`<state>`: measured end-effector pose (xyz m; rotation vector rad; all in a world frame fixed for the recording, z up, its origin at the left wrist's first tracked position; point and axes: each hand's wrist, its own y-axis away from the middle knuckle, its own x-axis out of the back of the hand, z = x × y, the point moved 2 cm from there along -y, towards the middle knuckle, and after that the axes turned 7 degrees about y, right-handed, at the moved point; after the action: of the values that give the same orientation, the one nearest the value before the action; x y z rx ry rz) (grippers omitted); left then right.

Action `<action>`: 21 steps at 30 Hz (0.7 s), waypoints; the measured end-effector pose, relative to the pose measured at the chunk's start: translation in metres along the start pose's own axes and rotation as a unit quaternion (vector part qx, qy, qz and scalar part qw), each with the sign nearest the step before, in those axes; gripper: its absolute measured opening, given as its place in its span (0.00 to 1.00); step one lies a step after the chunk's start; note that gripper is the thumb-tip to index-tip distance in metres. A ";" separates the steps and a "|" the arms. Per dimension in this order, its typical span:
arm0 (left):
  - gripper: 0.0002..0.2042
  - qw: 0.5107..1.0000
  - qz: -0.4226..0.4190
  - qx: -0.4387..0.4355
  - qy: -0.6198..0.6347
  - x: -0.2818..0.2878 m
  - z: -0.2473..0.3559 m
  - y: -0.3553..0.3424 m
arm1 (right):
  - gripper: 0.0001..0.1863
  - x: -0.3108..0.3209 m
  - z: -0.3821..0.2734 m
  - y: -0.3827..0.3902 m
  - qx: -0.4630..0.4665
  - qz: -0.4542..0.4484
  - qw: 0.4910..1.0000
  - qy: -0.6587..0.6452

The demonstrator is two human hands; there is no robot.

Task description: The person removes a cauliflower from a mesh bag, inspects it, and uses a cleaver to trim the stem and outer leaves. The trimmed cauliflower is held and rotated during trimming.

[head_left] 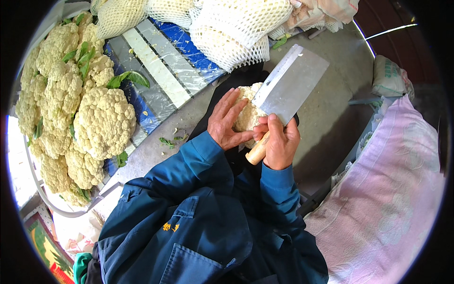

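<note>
A cauliflower head (246, 114) sits over my dark-clad lap, with my left hand (226, 122) holding it from the left, fingers over its top and thumb along its near side. My right hand (280, 141) grips the wooden handle of a wide steel cleaver (295, 76). The blade is tilted up to the right, its left edge at the upper right of the cauliflower. Part of that cauliflower is hidden under my hands and the blade.
A pile of cauliflower heads (101, 120) lies at left on a plastic-covered striped table (158, 66). White foam-netted heads (229, 33) fill the top. A pink cloth-covered bundle (378, 199) is at right, a sack (388, 75) behind it, concrete floor (345, 71) between.
</note>
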<state>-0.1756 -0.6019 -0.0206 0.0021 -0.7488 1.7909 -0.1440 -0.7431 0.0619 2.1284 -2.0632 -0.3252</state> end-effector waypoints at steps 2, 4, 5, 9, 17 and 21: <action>0.42 1.000 -0.001 0.004 -0.004 0.001 0.002 -0.001 | 0.12 -0.001 0.000 0.000 -0.005 0.005 1.000 -0.007; 0.42 1.000 -0.001 -0.003 -0.001 0.001 0.001 -0.001 | 0.12 -0.002 0.000 -0.001 -0.008 0.005 1.000 -0.013; 0.42 1.000 -0.001 -0.007 0.000 0.001 0.001 -0.001 | 0.12 -0.003 0.000 -0.001 -0.009 0.004 1.000 -0.013; 0.42 1.000 0.004 -0.012 -0.003 0.000 -0.001 -0.001 | 0.10 -0.006 -0.003 -0.001 -0.011 -0.003 1.000 -0.015; 0.42 1.000 -0.003 0.002 -0.008 -0.002 0.001 0.001 | 0.08 -0.012 -0.011 -0.001 -0.003 -0.008 0.999 -0.043; 0.42 1.000 -0.012 0.004 0.006 0.001 -0.001 0.000 | 0.07 0.007 -0.017 0.000 0.025 0.011 0.999 -0.033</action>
<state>-0.1759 -0.6005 -0.0207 0.0064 -0.7309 1.7689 -0.1391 -0.7511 0.0775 2.1492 -2.1512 -0.3509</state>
